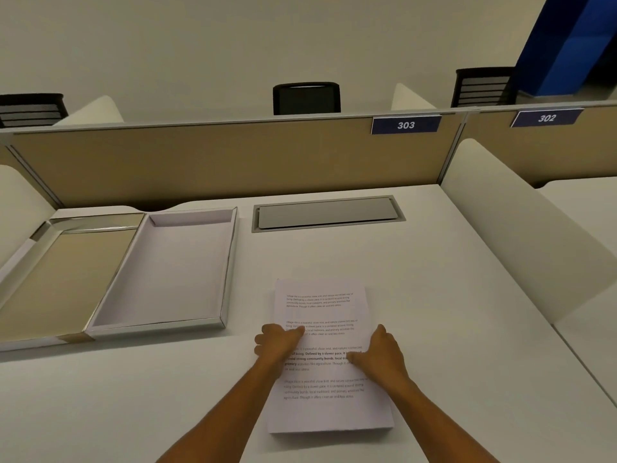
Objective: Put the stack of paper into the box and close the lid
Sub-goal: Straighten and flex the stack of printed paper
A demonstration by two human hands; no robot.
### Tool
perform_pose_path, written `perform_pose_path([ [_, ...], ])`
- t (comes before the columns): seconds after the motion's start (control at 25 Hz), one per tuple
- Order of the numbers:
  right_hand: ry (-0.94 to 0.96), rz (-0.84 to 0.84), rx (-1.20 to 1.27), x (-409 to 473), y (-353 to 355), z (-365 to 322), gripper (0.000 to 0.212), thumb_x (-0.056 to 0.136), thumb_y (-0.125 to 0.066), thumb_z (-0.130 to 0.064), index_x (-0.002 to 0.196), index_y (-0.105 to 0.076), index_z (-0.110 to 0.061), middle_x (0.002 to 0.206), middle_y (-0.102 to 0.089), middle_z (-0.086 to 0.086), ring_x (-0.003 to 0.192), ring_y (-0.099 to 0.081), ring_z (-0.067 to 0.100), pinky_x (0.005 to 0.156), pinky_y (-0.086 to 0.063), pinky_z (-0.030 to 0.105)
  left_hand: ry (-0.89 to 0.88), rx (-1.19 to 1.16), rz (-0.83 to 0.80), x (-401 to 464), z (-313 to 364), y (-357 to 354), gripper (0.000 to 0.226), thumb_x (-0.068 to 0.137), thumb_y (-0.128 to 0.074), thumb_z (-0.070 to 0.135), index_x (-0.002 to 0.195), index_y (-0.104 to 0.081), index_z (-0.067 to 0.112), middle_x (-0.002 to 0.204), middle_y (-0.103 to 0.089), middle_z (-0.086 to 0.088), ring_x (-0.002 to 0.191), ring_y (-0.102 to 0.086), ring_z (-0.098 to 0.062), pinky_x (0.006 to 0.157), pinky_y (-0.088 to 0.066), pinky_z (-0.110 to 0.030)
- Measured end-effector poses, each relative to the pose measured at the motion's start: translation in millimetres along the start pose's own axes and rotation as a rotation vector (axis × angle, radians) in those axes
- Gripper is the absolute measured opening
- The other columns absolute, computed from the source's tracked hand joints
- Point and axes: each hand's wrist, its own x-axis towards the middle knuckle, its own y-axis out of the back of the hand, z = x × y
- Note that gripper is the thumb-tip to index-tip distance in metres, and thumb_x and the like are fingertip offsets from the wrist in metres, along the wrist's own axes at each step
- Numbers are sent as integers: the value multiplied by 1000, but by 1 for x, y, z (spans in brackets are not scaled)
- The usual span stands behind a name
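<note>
A stack of printed white paper [325,312] lies flat on the white desk in front of me. My left hand [277,342] grips its left edge, thumb on top of the sheets. My right hand [380,354] grips the right edge the same way. To the left of the stack sits the open box [167,275], a shallow white tray with silver rims and nothing inside. Its lid [56,279], with a tan reflective inner face, lies open flat on the box's left side.
A grey cable hatch [327,213] is set into the desk behind the paper. A tan partition [217,158] closes off the back, white side panels [521,228] flank the desk. Black chairs [306,97] stand beyond the partition.
</note>
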Motion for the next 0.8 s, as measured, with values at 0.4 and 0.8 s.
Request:
perform_pose_path([
  [0.4, 2, 25, 38, -1, 2, -2, 97, 73, -85, -33, 142, -23, -8, 135, -54, 14, 121, -59, 32, 97, -54, 41, 31, -116, -130, 7, 14, 11, 40, 88, -69, 19, 122, -58, 1, 109, -66, -17, 94, -67, -33, 75, -60, -44],
  [0.8, -40, -20, 93, 4, 5, 1, 95, 67, -89, -34, 136, -31, -4, 136, -51, 17, 124, -54, 35, 102, -51, 45, -118, -346, -283, 2, 2, 17, 32, 79, -79, 7, 107, -64, 8, 85, -79, -12, 73, -77, -33, 53, -61, -40],
])
